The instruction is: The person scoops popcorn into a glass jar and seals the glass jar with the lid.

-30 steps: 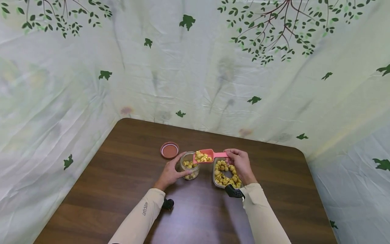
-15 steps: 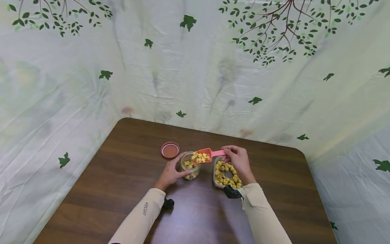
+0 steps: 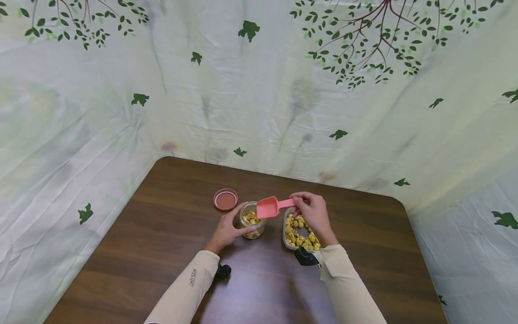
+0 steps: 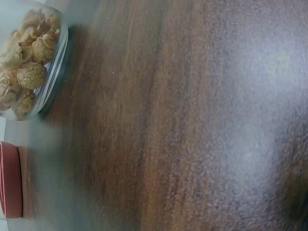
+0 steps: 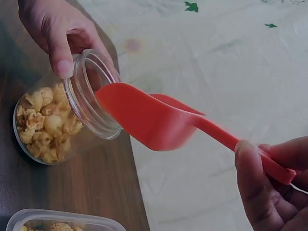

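My left hand (image 3: 227,228) grips a clear jar (image 5: 87,91) near its mouth, thumb on one side and fingers on the other. Caramel popcorn (image 5: 53,124) fills the lower part of the jar. Between thumb and fingers, my right hand (image 3: 316,215) pinches the handle end of a red scoop (image 3: 267,207). The scoop's bowl tilts down with its lip at the jar's mouth, and no popcorn shows in it. Below my right hand stands a clear plastic container (image 3: 284,237) of popcorn, partly hidden by that hand and wrist.
A red jar lid (image 3: 225,200) lies on the brown wooden table (image 3: 178,207), just beyond my left hand. Behind the table and along its sides hangs a pale cloth (image 3: 267,112) printed with leaves. Each wrist wears a small black device (image 3: 306,256).
The scoop's heap of popcorn has tipped out into the jar, and its bowl is now bare. My right hand has shifted slightly left. My left hand stays around the jar.
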### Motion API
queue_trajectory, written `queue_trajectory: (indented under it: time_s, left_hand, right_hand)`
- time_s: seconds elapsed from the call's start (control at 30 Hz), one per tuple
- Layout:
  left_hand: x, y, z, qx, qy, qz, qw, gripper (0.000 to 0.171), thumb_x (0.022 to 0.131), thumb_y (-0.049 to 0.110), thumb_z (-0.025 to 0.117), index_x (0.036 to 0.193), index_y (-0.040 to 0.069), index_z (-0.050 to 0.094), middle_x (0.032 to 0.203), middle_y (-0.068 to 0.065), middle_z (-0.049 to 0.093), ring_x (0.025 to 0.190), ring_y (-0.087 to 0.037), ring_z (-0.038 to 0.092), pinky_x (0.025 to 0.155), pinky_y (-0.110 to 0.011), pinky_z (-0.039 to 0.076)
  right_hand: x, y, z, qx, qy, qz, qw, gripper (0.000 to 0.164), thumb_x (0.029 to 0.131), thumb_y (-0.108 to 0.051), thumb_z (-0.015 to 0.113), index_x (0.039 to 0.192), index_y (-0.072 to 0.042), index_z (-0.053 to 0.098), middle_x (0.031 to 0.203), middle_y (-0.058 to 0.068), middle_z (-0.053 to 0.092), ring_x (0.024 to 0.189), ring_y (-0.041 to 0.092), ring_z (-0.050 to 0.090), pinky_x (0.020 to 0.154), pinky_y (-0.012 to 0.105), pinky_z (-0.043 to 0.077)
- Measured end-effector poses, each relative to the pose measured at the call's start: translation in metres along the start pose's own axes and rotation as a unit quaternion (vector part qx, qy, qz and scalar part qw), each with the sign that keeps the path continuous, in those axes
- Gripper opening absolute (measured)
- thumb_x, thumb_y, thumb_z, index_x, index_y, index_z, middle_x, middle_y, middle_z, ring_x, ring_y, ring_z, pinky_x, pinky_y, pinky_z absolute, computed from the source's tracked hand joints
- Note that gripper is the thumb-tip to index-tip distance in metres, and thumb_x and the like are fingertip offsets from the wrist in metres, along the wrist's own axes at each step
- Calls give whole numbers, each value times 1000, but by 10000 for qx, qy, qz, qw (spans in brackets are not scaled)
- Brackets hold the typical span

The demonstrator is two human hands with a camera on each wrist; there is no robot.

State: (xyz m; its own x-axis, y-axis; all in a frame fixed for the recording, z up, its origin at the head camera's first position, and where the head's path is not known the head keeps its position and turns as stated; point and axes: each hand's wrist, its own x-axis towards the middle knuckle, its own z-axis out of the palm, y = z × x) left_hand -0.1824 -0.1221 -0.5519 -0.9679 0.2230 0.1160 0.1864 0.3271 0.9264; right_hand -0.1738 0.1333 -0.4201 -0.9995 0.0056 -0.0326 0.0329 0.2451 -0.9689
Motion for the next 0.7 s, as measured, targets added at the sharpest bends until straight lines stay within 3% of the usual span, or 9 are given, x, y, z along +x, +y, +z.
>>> queue_trajectory:
  time_s: [0.4,0.7]
  left_hand:
    - [1,0,0,-41,47,119,9999,80,70,29,87,141,18,50,129,-19,59,120,-36,53,103,-52,37]
    - [2,-1,-1,56,27,130,9999,83,68,30,88,141,17,50,126,-20,61,117,-35,55,102,-52,37]
  right_hand:
    - [1,5,-2,-70,70,-83,9999,22,97,-5,56,110,9,66,89,31,65,66,23,65,61,26,57]
    - [0,7,-2,69,14,-99,9999,24,98,-4,54,111,12,64,89,27,65,66,20,65,72,46,57]
